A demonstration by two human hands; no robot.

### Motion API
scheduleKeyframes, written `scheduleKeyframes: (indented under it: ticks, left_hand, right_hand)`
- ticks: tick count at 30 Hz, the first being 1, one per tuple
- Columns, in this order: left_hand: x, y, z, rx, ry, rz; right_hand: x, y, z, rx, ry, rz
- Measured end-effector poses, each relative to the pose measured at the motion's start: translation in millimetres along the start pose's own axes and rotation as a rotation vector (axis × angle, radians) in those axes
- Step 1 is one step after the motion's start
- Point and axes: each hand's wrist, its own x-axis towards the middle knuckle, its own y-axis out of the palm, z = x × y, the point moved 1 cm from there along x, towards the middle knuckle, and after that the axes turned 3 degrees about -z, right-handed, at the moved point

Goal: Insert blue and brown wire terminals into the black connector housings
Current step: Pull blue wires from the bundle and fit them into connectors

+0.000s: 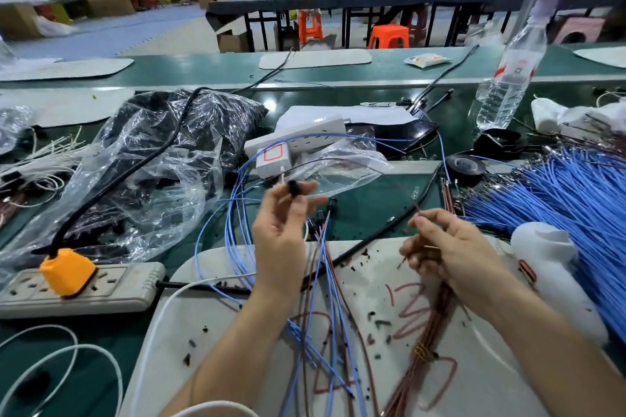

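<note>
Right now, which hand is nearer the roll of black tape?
Right. The right hand, pinching a brown wire, is just this side of the roll of black tape; the left hand, holding a black connector housing, is farther off to the tape's left.

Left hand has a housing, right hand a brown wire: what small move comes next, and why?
Probably bring the brown wire across to the black connector housing and line up its tip. The left hand pinches the housing, the right hand pinches the wire, and a gap separates them.
</note>
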Motion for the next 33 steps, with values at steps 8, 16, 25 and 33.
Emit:
scheduleKeyframes:
  ticks: [8,16,25,33]
  left_hand:
    - [-31,21,6,0.5,0.172,0.58]
    - [-33,22,-2,0.536,0.188,0.593]
    - [-32,22,-2,0.545,0.2,0.574]
    - [-29,20,-1,0.557,0.172,0.519]
  right_hand:
    - [-18,10,22,0.171,-0.525,0.016]
    - [-24,18,17,0.033,-0.599,-0.022]
    - [-22,20,14,-0.056,-0.612,0.07]
    - [-16,17,8,-0.154,-0.49,0.158]
